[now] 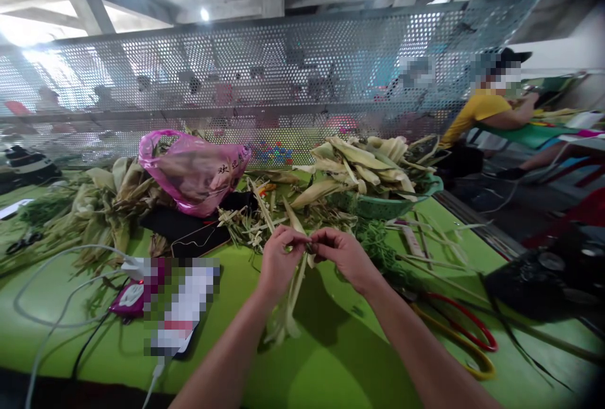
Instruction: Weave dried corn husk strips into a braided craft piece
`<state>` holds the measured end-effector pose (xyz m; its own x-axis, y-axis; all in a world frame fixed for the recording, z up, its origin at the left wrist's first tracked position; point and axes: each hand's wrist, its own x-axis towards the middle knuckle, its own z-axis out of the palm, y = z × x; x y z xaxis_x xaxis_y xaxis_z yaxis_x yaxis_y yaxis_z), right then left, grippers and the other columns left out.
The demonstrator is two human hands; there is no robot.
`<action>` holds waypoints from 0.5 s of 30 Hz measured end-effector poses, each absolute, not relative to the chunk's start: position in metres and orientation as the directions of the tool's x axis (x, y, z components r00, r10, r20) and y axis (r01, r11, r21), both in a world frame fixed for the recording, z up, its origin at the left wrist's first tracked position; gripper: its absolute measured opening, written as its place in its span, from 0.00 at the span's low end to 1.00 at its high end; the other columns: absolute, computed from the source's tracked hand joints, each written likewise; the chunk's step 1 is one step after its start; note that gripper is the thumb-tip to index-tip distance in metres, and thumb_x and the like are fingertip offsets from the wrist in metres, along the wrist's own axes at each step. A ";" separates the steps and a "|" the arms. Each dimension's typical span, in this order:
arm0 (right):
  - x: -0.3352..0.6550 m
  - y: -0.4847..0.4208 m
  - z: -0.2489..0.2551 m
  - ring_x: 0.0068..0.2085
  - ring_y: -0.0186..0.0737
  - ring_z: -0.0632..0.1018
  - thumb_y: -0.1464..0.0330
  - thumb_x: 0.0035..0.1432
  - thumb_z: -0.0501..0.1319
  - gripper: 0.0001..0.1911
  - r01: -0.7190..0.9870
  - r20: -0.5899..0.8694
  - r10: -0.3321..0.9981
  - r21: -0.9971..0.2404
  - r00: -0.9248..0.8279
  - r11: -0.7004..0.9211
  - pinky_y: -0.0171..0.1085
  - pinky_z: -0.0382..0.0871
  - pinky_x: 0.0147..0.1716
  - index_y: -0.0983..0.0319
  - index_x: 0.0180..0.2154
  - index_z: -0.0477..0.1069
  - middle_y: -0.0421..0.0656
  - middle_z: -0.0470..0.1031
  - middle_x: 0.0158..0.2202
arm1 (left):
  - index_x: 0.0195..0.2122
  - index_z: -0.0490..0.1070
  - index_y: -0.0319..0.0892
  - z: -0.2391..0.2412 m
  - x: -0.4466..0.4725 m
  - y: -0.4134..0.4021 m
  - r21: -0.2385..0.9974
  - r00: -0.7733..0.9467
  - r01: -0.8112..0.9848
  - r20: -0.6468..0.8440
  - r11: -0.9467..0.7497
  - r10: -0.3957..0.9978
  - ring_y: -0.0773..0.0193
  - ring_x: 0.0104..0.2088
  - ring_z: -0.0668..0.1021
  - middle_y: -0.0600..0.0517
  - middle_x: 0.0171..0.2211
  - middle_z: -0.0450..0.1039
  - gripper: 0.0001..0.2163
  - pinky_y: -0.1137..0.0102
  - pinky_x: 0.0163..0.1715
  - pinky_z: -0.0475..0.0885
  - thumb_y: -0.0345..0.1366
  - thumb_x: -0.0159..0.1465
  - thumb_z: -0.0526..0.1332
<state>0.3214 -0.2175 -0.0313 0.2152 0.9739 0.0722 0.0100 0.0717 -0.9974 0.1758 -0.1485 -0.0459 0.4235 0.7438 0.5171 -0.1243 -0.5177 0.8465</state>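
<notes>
Left hand (278,259) and right hand (346,255) together, both pinched on the far end of pale leaf strips (289,311) trailing nearward over the tabletop (331,368).

I see my left hand (278,258) and right hand (345,254) pinching pale leaf strips (288,308) together above the green table (331,358), a basket of husks (378,172) behind.
</notes>
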 end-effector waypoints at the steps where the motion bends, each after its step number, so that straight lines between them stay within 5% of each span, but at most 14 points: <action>1: 0.321 -0.218 -0.031 0.26 0.34 0.73 0.63 0.46 0.69 0.10 0.007 0.068 0.970 -0.998 0.231 0.069 0.35 0.69 0.29 0.62 0.31 0.74 0.38 0.73 0.26 | 0.32 0.77 0.42 -0.045 0.176 -0.149 0.849 0.419 -0.124 0.514 -0.513 0.749 0.64 0.34 0.73 0.51 0.31 0.70 0.07 0.71 0.35 0.68 0.27 0.57 0.61; 7: 0.319 -0.220 -0.022 0.27 0.34 0.74 0.66 0.47 0.66 0.07 -0.019 0.030 0.959 -0.999 0.281 0.036 0.34 0.69 0.31 0.61 0.29 0.70 0.36 0.71 0.25 | 0.30 0.77 0.41 -0.045 0.176 -0.146 0.888 0.439 -0.129 0.450 -0.442 0.778 0.63 0.34 0.74 0.50 0.31 0.72 0.04 0.70 0.36 0.68 0.29 0.56 0.63; 12: 0.325 -0.222 -0.021 0.23 0.31 0.71 0.69 0.47 0.60 0.02 0.061 0.013 0.944 -0.998 0.328 -0.008 0.32 0.65 0.25 0.61 0.26 0.67 0.36 0.71 0.23 | 0.30 0.72 0.40 -0.042 0.174 -0.144 0.973 0.476 -0.219 0.170 -0.070 0.863 0.68 0.27 0.71 0.54 0.25 0.70 0.05 0.72 0.31 0.66 0.36 0.56 0.64; 15: 0.327 -0.221 -0.024 0.21 0.31 0.69 0.70 0.45 0.59 0.02 0.093 -0.027 0.952 -0.994 0.306 -0.058 0.31 0.62 0.20 0.60 0.26 0.66 0.36 0.71 0.20 | 0.29 0.70 0.40 -0.037 0.172 -0.145 0.949 0.474 -0.314 0.133 0.026 0.871 0.70 0.27 0.69 0.55 0.26 0.69 0.07 0.74 0.30 0.64 0.36 0.55 0.65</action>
